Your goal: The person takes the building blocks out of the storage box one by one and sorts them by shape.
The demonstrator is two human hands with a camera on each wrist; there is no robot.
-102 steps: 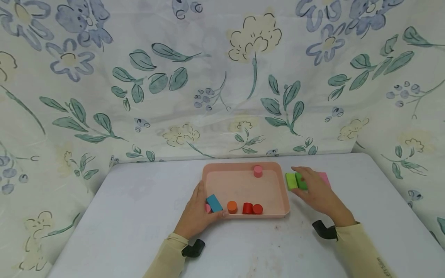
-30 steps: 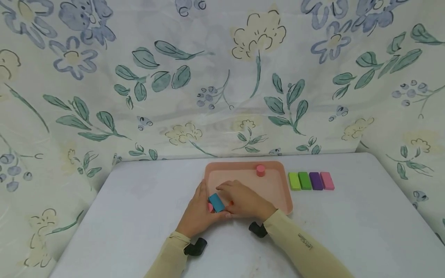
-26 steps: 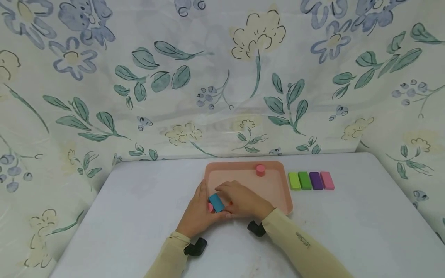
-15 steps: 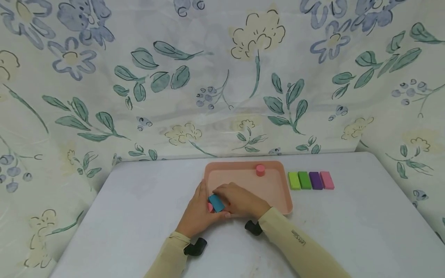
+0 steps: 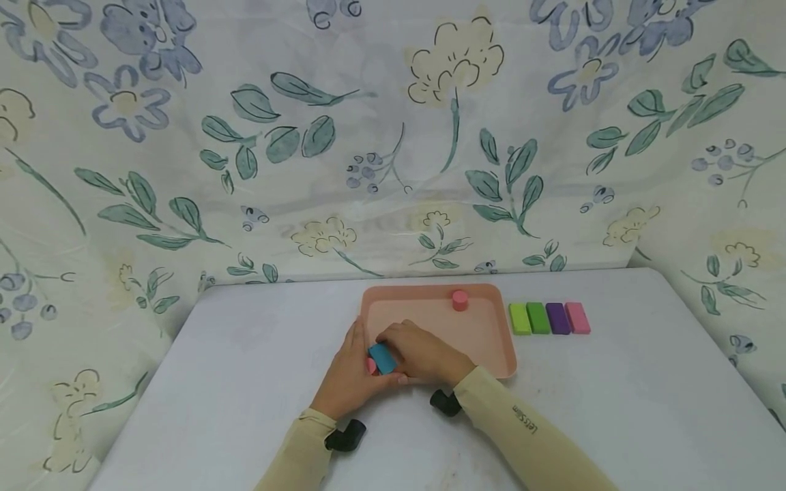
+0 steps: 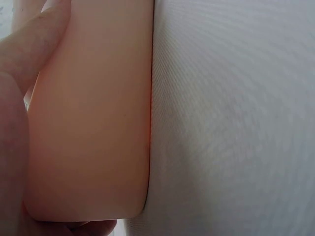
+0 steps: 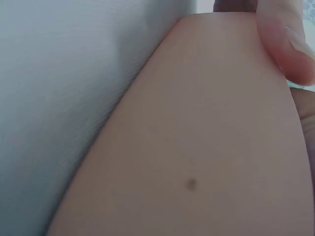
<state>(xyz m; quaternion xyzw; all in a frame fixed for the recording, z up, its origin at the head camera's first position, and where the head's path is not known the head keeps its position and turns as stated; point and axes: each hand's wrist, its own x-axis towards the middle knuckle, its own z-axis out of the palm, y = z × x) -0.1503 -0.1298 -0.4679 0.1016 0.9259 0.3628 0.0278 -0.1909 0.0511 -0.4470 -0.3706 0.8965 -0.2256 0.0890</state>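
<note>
A salmon-pink tray (image 5: 482,344) lies on the white table. My left hand (image 5: 345,382) grips its near-left corner, fingers along the left side and thumb over the front rim; the left wrist view shows the tray wall close up beside the hand (image 6: 17,93). Inside that corner, my right hand (image 5: 425,351) pinches a blue rectangular block (image 5: 382,359), which leans at a slant. A pink piece (image 5: 371,366) peeks out between the block and my left hand. The red and orange cylinders seen earlier are hidden behind my right hand. The right wrist view shows mostly tray wall (image 7: 192,123).
A coral-pink cylinder (image 5: 460,300) stands at the tray's back. Right of the tray, a row holds a lime block (image 5: 519,319), a green block (image 5: 538,318), a purple block (image 5: 558,318) and a pink block (image 5: 578,318). A floral cloth (image 5: 393,157) hangs behind.
My right hand has left the row of blocks, now neatly lined up, and come into the tray. Over the last second it shifted slightly left onto the blue block. My left hand stays put.
</note>
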